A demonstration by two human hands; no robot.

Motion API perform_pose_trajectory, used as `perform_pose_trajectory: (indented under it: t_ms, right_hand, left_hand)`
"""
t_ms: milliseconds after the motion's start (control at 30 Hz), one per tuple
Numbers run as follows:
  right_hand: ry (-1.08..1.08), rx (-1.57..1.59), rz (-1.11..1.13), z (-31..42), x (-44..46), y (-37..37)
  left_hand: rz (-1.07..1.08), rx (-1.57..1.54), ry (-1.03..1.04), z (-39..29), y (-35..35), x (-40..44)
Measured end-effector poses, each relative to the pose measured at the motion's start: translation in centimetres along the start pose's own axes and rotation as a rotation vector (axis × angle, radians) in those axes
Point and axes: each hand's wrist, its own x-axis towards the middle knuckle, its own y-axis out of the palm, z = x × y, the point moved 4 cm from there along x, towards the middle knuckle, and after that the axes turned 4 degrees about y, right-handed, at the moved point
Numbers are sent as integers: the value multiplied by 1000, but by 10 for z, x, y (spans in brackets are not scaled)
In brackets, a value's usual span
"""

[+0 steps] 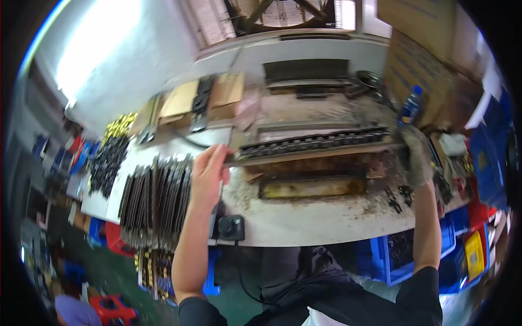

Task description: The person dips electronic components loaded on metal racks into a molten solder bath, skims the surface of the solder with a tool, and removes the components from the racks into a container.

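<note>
A long, narrow rack lined with a row of black parts (315,142) is held up level across the worktable. My left hand (209,174), bare, grips its left end between thumb and fingers. At the other end my right hand (416,155), in a dirty grey glove, is closed round the rack; some of its fingers are hidden. Below the rack is a narrow trough (312,196) with a yellowish inside and a brown, stained surface behind it. To the left of my left forearm, many dark strips (155,201) stand packed side by side.
Black and yellow small parts (111,157) are heaped at the far left. Open cardboard boxes (179,100) stand behind. A blue-capped bottle (410,106) is near my right hand. A black box with a cable (231,228) sits at the table's front edge; blue bins (383,261) stand below right.
</note>
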Motion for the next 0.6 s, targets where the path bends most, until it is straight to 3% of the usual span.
perform_pose_trajectory:
  t_ms: [100, 333, 400, 600]
  right_hand:
    - [4, 71, 84, -5, 4, 0]
    - [-10, 105, 38, -8, 7, 8]
    - [71, 50, 102, -4, 6, 11]
    - [3, 22, 50, -3, 5, 32]
  left_hand:
    - [123, -17, 75, -3, -1, -1]
    - [120, -73, 69, -3, -16, -8]
    - [103, -92, 71, -2, -21, -11]
    - [80, -184, 51, -3, -39, -22]
